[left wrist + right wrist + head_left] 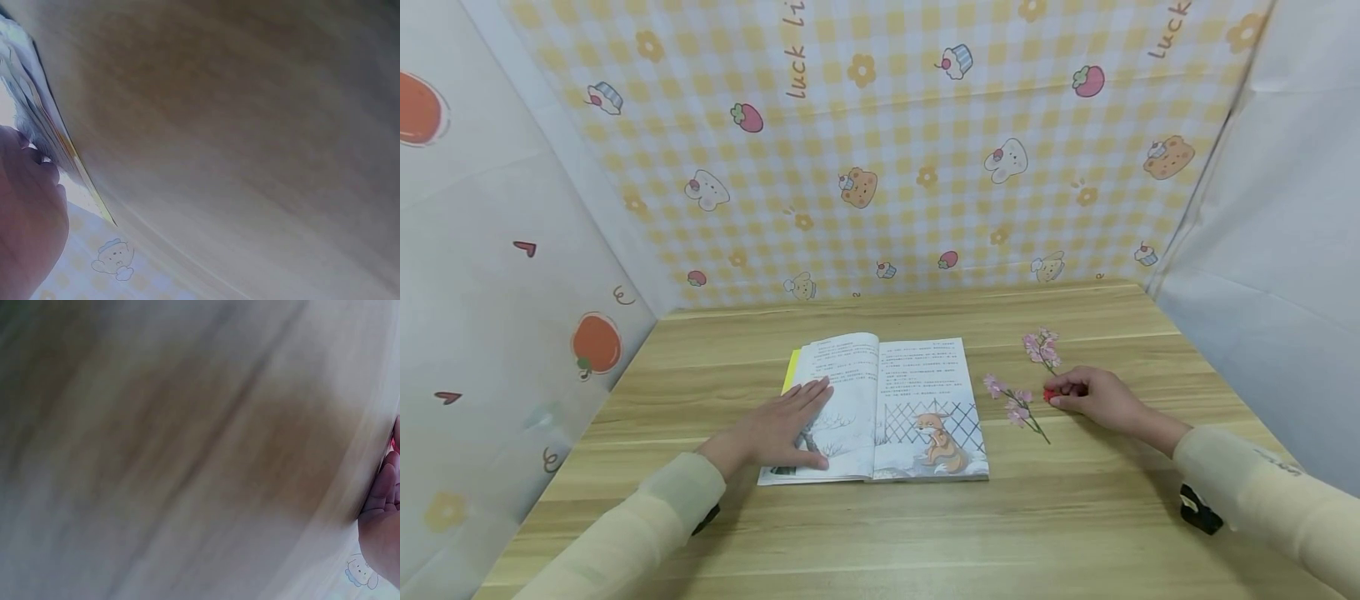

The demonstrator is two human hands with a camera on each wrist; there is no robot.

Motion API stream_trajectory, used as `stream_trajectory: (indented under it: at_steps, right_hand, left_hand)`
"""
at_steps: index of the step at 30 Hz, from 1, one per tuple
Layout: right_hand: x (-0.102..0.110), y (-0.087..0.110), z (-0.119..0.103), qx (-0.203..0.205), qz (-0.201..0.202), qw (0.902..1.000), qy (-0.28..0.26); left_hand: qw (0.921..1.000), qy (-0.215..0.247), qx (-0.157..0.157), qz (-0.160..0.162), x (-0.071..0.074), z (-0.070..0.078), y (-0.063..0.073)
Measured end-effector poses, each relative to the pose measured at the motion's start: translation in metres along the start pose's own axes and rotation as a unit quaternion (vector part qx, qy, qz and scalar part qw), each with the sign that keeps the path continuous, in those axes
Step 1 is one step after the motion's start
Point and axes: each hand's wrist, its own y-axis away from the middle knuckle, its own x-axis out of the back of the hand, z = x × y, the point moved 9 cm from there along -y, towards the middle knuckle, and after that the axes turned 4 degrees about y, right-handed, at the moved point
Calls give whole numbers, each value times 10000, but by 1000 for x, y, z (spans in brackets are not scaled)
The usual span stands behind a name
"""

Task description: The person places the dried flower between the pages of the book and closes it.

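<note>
An open picture book lies on the wooden table, a fox drawn on its right page. My left hand rests with spread fingers on the left page. In the left wrist view, that hand is beside the page edges. My right hand pinches a small red object between thumb and fingers, low over the table; its kind I cannot tell. Two pink flower sprigs lie near it: one between book and hand, the other just beyond the fingers, its stem reaching toward them.
The wooden table runs back to a yellow checked cloth hanging behind it. White cloth walls stand at the left and right. A yellow edge sticks out at the book's left.
</note>
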Motion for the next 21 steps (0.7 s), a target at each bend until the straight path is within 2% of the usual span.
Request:
stream_trajectory:
  at_steps: [7,21]
  right_hand:
    - [-1,0,0,-89,15,9999,47]
    - [-4,-1,2,-445,-328,9979,-333]
  left_hand:
    - [10000,-18,-9,21,0,0,0]
    - [9999,88,-80,86,1,1,1]
